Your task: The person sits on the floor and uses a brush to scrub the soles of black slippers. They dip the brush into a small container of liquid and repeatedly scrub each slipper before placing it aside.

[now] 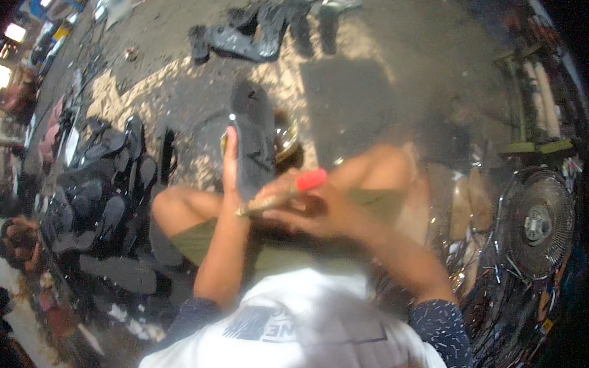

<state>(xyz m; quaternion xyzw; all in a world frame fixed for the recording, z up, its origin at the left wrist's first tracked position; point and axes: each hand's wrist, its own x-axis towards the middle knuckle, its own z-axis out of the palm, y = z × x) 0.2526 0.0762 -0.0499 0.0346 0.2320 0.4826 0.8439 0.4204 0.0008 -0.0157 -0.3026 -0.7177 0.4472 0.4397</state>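
Observation:
My left hand (230, 163) grips a long dark grey shoe sole (254, 134) by its left edge, with the sole pointing away from me above my lap. In my right hand (310, 208) is a brush (276, 200) with a red handle end (310, 179). Its pale, crusted tip points left, just below the near end of the sole and close to my left wrist. Right behind the sole stands a yellowish round container (285, 136), partly hidden by it; its contents cannot be made out.
Several dark soles (270, 31) lie in a row on the floor ahead. More black soles are piled (95, 195) at my left. A flat dark sheet (346, 103) lies ahead right. At the right are a round fan (537, 222) and a greenish rack (536, 145).

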